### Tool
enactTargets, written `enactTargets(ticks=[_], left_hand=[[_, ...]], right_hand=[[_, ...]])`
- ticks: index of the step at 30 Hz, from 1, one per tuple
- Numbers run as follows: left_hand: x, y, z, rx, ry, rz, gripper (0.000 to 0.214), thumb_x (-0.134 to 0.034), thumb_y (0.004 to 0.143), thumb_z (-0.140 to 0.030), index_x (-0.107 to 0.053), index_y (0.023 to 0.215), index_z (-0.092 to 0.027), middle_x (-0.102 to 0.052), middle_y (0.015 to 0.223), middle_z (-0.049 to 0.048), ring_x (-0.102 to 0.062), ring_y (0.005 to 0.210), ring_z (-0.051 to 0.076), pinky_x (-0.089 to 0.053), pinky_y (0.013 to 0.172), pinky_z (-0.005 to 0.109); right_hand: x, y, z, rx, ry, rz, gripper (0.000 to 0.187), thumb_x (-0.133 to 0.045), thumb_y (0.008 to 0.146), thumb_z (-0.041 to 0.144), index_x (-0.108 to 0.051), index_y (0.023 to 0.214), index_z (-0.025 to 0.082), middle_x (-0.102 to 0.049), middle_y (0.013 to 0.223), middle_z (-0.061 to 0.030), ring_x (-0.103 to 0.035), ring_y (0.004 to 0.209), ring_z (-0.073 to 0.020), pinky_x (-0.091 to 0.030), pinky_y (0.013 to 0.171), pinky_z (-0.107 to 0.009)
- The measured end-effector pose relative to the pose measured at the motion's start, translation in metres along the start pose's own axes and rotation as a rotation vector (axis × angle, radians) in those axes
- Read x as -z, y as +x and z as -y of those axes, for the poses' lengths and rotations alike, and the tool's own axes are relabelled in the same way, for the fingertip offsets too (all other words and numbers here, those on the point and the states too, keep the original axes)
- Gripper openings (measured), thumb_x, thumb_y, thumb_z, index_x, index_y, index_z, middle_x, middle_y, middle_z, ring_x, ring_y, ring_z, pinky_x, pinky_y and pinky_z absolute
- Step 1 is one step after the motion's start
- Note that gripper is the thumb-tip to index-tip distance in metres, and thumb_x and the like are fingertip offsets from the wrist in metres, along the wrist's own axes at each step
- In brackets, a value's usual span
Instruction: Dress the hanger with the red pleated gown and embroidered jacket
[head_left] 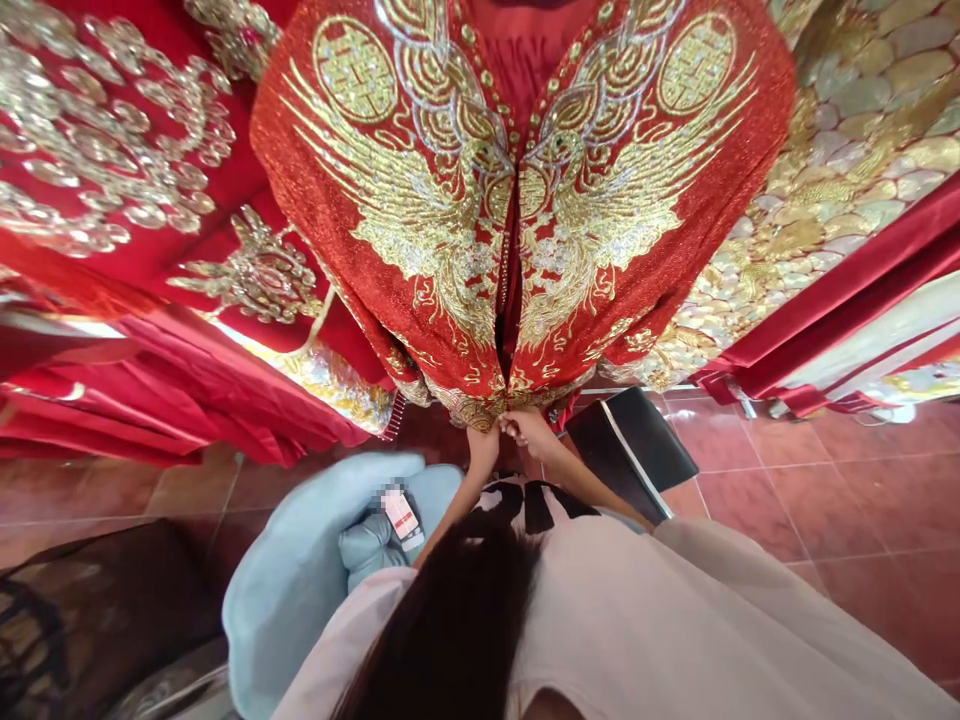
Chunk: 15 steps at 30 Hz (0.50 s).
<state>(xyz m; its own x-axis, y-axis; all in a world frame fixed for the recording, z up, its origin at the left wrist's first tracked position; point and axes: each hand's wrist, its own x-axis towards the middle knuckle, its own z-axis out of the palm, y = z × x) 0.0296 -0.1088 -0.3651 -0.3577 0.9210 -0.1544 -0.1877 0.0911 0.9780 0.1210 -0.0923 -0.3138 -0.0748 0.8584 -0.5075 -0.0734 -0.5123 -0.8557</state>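
A red jacket (420,215) with gold phoenix embroidery hangs in front of me. Its front is parted by a narrow dark gap down the middle, and the two edges come together near the bottom. At this lower edge, my left hand (484,442) has its fingers closed on the gold-trimmed hem (474,408). Right beside it, my right hand (528,432) pinches the hem where the two front edges meet. The hands touch or nearly touch, and their fingertips are partly hidden, so any small fastener between them cannot be made out.
Red garments with crystal ornaments (262,275) hang at the left, and a gold-scaled garment (847,170) at the right. Below stand a pale blue chair (277,570) with a phone-like item (401,513) on it, and a black flat-topped object (649,435). Long dark hair (450,620) covers the lower middle.
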Motion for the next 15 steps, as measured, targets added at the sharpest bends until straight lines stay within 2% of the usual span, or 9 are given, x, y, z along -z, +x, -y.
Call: enactTargets(ticks=[3, 5, 10, 12, 15], left_hand=[[-0.002, 0.008, 0.003, -0.037, -0.001, -0.005, 0.03, -0.077, 0.061, -0.039, -0.057, 0.06, -0.016, -0.061, 0.065, 0.0042, -0.059, 0.068, 0.019, -0.048, 0.076, 0.033], [-0.005, 0.011, 0.005, -0.055, -0.012, -0.005, 0.03, -0.076, 0.061, -0.04, -0.059, 0.065, -0.016, -0.063, 0.07, 0.0056, -0.059, 0.069, 0.02, -0.048, 0.076, 0.034], [-0.008, 0.01, 0.013, -0.058, -0.039, 0.003, 0.035, -0.077, 0.06, -0.039, -0.065, 0.08, -0.014, -0.066, 0.083, 0.0087, -0.061, 0.082, 0.022, -0.046, 0.086, 0.036], [-0.009, 0.009, 0.018, -0.047, -0.057, 0.001, 0.039, -0.077, 0.06, -0.041, -0.064, 0.085, -0.014, -0.066, 0.088, 0.0095, -0.062, 0.086, 0.022, -0.045, 0.09, 0.037], [-0.009, 0.01, 0.024, -0.028, -0.094, 0.007, 0.044, -0.075, 0.062, -0.045, -0.063, 0.09, -0.013, -0.066, 0.094, 0.0104, -0.062, 0.088, 0.021, -0.046, 0.089, 0.036]], right_hand=[[-0.008, 0.01, 0.009, -0.09, 0.04, 0.009, 0.023, -0.047, 0.066, 0.02, -0.045, 0.043, 0.016, -0.033, 0.033, 0.0061, -0.018, 0.029, -0.0026, -0.01, 0.035, -0.019], [-0.011, 0.015, 0.021, -0.101, 0.056, -0.007, 0.024, -0.047, 0.066, 0.019, -0.041, 0.043, 0.017, -0.032, 0.032, 0.0064, -0.018, 0.029, -0.0023, -0.01, 0.034, -0.019], [-0.003, 0.019, 0.053, -0.01, 0.05, -0.036, 0.022, -0.045, 0.069, 0.02, -0.043, 0.047, 0.018, -0.032, 0.033, 0.0071, -0.018, 0.03, -0.0028, -0.014, 0.035, -0.019], [0.007, 0.017, 0.052, 0.022, 0.002, -0.037, 0.022, -0.046, 0.069, 0.019, -0.048, 0.047, 0.017, -0.035, 0.032, 0.0063, -0.021, 0.03, -0.0033, -0.016, 0.036, -0.019], [0.019, 0.01, 0.028, 0.028, -0.118, -0.039, 0.026, -0.055, 0.066, 0.017, -0.051, 0.041, 0.015, -0.038, 0.03, 0.0033, -0.029, 0.03, -0.0044, -0.018, 0.037, -0.019]])
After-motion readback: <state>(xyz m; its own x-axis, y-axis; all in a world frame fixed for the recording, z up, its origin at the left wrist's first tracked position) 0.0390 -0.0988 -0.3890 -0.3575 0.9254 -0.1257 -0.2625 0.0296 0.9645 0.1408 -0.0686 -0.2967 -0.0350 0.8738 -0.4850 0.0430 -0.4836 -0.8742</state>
